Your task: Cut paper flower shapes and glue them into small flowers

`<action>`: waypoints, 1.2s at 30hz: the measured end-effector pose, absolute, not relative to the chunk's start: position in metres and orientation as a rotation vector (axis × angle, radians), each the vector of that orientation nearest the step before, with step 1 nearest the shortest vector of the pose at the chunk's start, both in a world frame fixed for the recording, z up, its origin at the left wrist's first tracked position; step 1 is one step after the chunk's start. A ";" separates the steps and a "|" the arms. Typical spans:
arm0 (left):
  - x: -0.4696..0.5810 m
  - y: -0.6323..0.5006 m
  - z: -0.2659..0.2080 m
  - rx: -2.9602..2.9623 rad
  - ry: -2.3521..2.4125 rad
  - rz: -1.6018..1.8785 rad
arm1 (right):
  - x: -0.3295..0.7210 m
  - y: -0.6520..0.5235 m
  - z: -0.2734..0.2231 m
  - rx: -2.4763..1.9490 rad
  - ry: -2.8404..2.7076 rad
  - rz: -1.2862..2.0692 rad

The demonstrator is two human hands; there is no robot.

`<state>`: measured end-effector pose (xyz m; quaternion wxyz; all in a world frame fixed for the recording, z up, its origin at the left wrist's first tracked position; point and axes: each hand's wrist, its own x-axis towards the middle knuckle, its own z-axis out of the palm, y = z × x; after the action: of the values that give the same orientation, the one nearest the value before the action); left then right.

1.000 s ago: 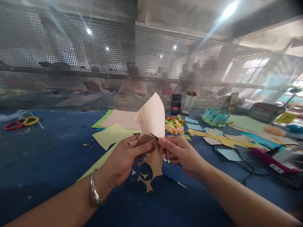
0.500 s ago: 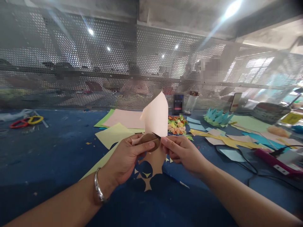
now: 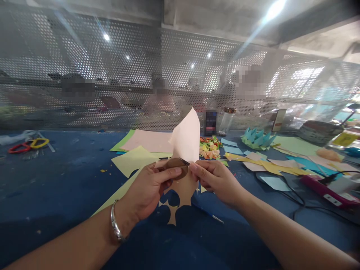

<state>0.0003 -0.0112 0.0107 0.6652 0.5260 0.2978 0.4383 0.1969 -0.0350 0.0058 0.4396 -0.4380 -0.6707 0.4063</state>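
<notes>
Between thumb and fingers, my left hand [image 3: 152,182] pinches a round brown disc [image 3: 184,172] together with a pale pink paper sheet [image 3: 187,138], which curls upward behind the disc. Curled closed, my right hand [image 3: 215,180] grips small scissors [image 3: 184,161]. Their thin dark blades lie at the disc's upper right edge, against the paper; the handles are hidden in my fingers. Below the hands hangs the brown-looking lower part of the sheet [image 3: 185,193], with round bites cut from its edge and a narrow scrap trailing down.
A yellow-green sheet [image 3: 135,159] and a pink sheet [image 3: 149,140] lie behind my left hand. Coloured paper scraps [image 3: 209,148], a glass bottle [image 3: 226,122] and a folded blue paper piece [image 3: 257,139] stand further back. A magenta power strip [image 3: 323,191] with cables sits right; red-and-yellow-handled scissors [image 3: 39,143] lie left.
The scissors' blades have parted slightly at the disc's edge. The paper and its cut lower edge have shifted a little, while both hands keep nearly the same place.
</notes>
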 end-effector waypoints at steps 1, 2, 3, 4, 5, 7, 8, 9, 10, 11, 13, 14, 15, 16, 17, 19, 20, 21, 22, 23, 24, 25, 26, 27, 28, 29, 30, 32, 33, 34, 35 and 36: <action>0.000 -0.011 0.011 1.183 0.674 0.992 | 0.197 -0.035 0.006 -1.087 -1.677 0.996; 0.000 -0.011 0.011 1.180 0.676 0.993 | 0.198 -0.035 0.006 -1.086 -1.685 0.987; 0.000 -0.012 0.011 1.178 0.679 0.994 | 0.198 -0.035 0.006 -1.085 -1.691 0.980; 0.000 -0.012 0.011 1.177 0.681 0.993 | 0.198 -0.035 0.006 -1.085 -1.694 0.973; 0.000 -0.012 0.011 1.173 0.683 0.992 | 0.198 -0.035 0.007 -1.087 -1.696 0.964; 0.001 -0.012 0.011 1.160 0.683 0.990 | 0.198 -0.035 0.007 -1.098 -1.700 0.943; 0.001 -0.012 0.012 1.156 0.680 0.993 | 0.199 -0.035 0.007 -1.104 -1.706 0.932; 0.001 -0.012 0.012 1.155 0.676 0.996 | 0.199 -0.035 0.007 -1.110 -1.714 0.923; 0.001 -0.012 0.012 1.160 0.673 0.999 | 0.199 -0.036 0.008 -1.115 -1.725 0.916; 0.002 -0.012 0.012 1.168 0.672 1.001 | 0.200 -0.036 0.008 -1.118 -1.734 0.910; 0.002 -0.012 0.013 1.175 0.678 0.999 | 0.201 -0.036 0.008 -1.120 -1.752 0.901; 0.002 -0.012 0.013 1.173 0.681 0.999 | 0.201 -0.036 0.008 -1.121 -1.760 0.900; 0.002 -0.012 0.013 1.169 0.682 1.001 | 0.202 -0.036 0.008 -1.124 -1.767 0.896; 0.002 -0.012 0.013 1.164 0.681 1.006 | 0.203 -0.036 0.008 -1.127 -1.772 0.890; 0.002 -0.012 0.013 1.157 0.679 1.011 | 0.203 -0.036 0.009 -1.132 -1.776 0.883; 0.002 -0.013 0.013 1.153 0.677 1.015 | 0.204 -0.035 0.009 -1.144 -1.785 0.859; 0.002 -0.013 0.012 1.152 0.679 1.017 | 0.204 -0.035 0.010 -1.148 -1.792 0.844; 0.002 -0.013 0.012 1.154 0.679 1.017 | 0.205 -0.035 0.010 -1.152 -1.798 0.833; 0.002 -0.012 0.012 1.158 0.680 1.017 | 0.205 -0.035 0.010 -1.153 -1.805 0.825; 0.002 -0.012 0.012 1.164 0.680 1.016 | 0.205 -0.035 0.011 -1.153 -1.813 0.817; 0.002 -0.012 0.012 1.171 0.680 1.016 | 0.205 -0.035 0.011 -1.153 -1.820 0.808; 0.001 -0.012 0.012 1.180 0.681 1.016 | 0.205 -0.035 0.011 -1.154 -1.827 0.801; 0.001 -0.011 0.012 1.189 0.685 1.016 | 0.205 -0.035 0.012 -1.156 -1.834 0.792; 0.001 -0.011 0.012 1.200 0.688 1.016 | 0.206 -0.036 0.012 -1.159 -1.841 0.783; 0.001 -0.010 0.012 1.210 0.690 1.018 | 0.206 -0.036 0.013 -1.161 -1.848 0.774; 0.001 -0.010 0.012 1.218 0.690 1.019 | 0.206 -0.036 0.013 -1.164 -1.853 0.764; 0.001 -0.010 0.012 1.224 0.689 1.021 | 0.206 -0.036 0.014 -1.168 -1.860 0.754; 0.001 -0.011 0.012 1.238 0.690 1.023 | 0.206 -0.037 0.015 -1.177 -1.881 0.721; 0.001 -0.011 0.013 1.249 0.691 1.021 | 0.206 -0.037 0.015 -1.180 -1.896 0.703; 0.000 -0.011 0.013 1.259 0.693 1.016 | 0.206 -0.037 0.015 -1.180 -1.910 0.688; 0.000 -0.011 0.014 1.268 0.696 1.006 | 0.206 -0.037 0.015 -1.175 -1.924 0.676; 0.000 -0.012 0.014 1.274 0.700 0.995 | 0.207 -0.037 0.015 -1.167 -1.936 0.669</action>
<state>0.0001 -0.0115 0.0142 0.6364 0.5579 0.3063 0.4358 0.2067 -0.0368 0.0151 0.3821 -0.4573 -0.7590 0.2621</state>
